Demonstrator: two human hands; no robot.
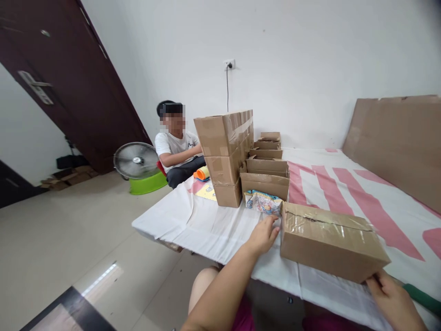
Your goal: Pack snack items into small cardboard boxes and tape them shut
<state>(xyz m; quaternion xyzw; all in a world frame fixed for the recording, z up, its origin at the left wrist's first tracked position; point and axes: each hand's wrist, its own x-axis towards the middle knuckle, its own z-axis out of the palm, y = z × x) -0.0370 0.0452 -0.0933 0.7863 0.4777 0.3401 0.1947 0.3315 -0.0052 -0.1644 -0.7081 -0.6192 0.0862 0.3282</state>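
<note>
A long taped cardboard box (330, 250) lies at the front of the cloth-covered table. My right hand (394, 294) grips its lower right corner, with some fingers hidden behind it. At the box's left end is my left hand (265, 235), fingers loosely bent and thumb apart, with nothing visible in it. Whether it touches the box I cannot tell. Just beyond my left fingertips sits a colourful printed packet (263, 202), against a row of open-topped cardboard boxes (265, 184).
Taped boxes (217, 138) are stacked three high left of the open ones. Behind them sits a person (177, 147), near an orange roll-like item (202, 173). A large cardboard sheet (396, 142) leans at right. A fan (138, 161) stands on the floor; something green (422, 296) lies at right.
</note>
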